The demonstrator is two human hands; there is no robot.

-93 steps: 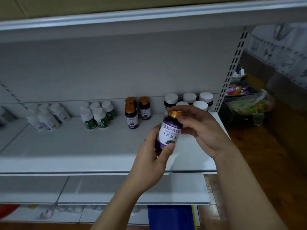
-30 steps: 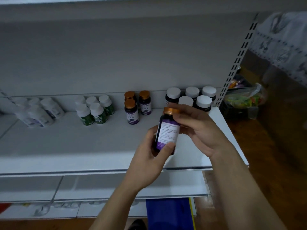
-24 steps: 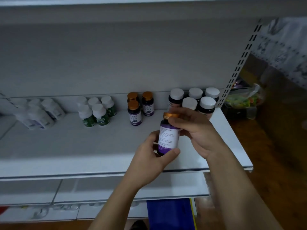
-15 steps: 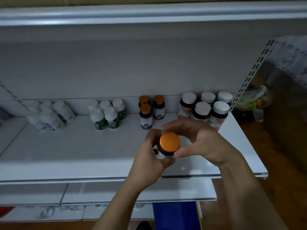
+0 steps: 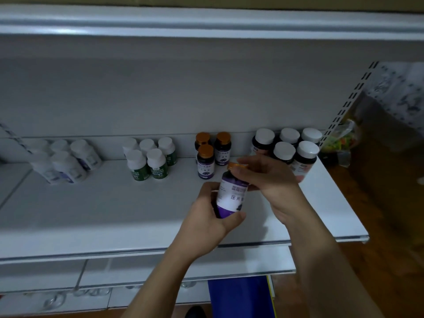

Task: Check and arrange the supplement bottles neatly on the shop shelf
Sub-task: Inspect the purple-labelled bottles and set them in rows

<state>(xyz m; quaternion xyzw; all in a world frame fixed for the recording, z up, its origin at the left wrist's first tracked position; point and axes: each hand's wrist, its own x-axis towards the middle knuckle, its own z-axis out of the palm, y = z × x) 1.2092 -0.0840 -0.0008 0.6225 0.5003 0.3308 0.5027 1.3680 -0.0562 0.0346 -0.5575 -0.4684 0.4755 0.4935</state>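
A purple-labelled bottle (image 5: 231,198) with an orange cap is held upright over the white shelf (image 5: 110,216), its label facing me. My left hand (image 5: 213,220) grips its lower part from the left. My right hand (image 5: 268,177) holds its neck and cap from the right. At the back of the shelf stand three more orange-capped purple bottles (image 5: 205,160), several green-labelled white-capped bottles (image 5: 151,160), several white bottles (image 5: 66,160) at the left and several dark bottles with white caps (image 5: 286,148) at the right.
An upper shelf edge (image 5: 206,26) overhangs the scene. A slotted upright (image 5: 351,99) bounds the shelf at the right, with a bag of colourful items (image 5: 339,138) beyond it. A lower shelf (image 5: 160,267) and a blue object (image 5: 238,297) lie below. Wooden floor is at the right.
The bottle was turned round in both hands, then tipped with its cap toward me. Now it stands upright again with the front label facing me.
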